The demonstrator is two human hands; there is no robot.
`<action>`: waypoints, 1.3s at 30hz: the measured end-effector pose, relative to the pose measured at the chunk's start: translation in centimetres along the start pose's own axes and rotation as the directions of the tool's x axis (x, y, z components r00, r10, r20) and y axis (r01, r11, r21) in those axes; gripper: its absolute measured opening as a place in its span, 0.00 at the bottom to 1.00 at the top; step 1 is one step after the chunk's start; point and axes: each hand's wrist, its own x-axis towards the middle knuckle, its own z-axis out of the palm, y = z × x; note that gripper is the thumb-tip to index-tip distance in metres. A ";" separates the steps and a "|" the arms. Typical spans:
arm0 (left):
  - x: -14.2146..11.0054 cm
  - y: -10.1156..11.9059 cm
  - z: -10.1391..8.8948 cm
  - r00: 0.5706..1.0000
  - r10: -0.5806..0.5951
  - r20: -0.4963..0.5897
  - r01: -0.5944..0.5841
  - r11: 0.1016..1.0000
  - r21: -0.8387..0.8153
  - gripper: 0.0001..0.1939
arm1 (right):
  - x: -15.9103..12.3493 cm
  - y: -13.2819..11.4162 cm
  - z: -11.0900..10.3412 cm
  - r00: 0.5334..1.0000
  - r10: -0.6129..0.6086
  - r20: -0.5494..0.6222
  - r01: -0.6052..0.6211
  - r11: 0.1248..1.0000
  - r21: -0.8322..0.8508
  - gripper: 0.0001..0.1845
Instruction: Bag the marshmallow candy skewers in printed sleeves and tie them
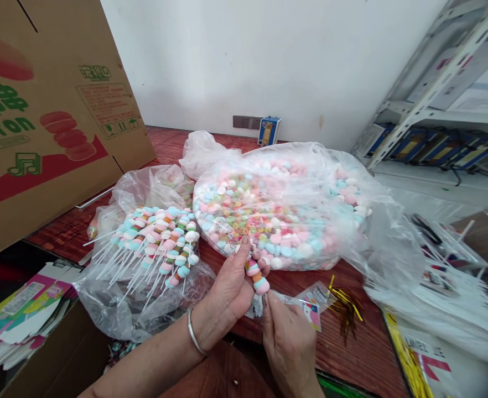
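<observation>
My left hand is closed around a candy skewer of pastel marshmallow pieces, gripping its upper part with the thumb on top. My right hand pinches the skewer's lower end, where a small clear wrapper bag with a printed corner lies. Just behind the hands sits a big clear plastic bag of loose pastel candies. To the left, an open plastic bag holds several finished candy skewers on white sticks.
A large cardboard carton leans at the left on the red-brown wooden table. Gold twist ties lie right of the hands. Clear packaging and printed sheets pile at the right. Metal shelving stands behind; a wall socket is at the back.
</observation>
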 end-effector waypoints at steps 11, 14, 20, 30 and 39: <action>0.4 0.5 -0.8 0.995 -0.007 0.104 0.009 1.000 -0.014 0.10 | 0.6 -1.8 -0.2 0.596 0.492 0.635 -0.758 0.082 0.647 0.22; 0.3 0.4 -0.2 0.997 0.016 0.073 -0.017 1.000 0.010 0.12 | 0.2 -1.1 0.0 0.867 0.412 0.279 -0.498 0.716 0.490 0.18; 0.1 -0.3 0.1 0.997 0.051 0.053 -0.054 0.997 0.062 0.18 | 0.5 -1.0 0.0 0.999 0.030 -0.027 -0.031 0.999 -0.015 0.12; 0.6 0.8 -1.3 0.981 0.083 0.178 -0.105 0.987 0.119 0.13 | 1.3 -1.5 0.6 0.617 0.519 0.592 -0.722 0.073 0.688 0.21; 0.6 0.8 -0.3 0.984 0.068 0.162 -0.069 0.998 -0.001 0.16 | 0.2 -1.1 -0.6 0.965 0.258 0.048 -0.263 0.948 0.181 0.13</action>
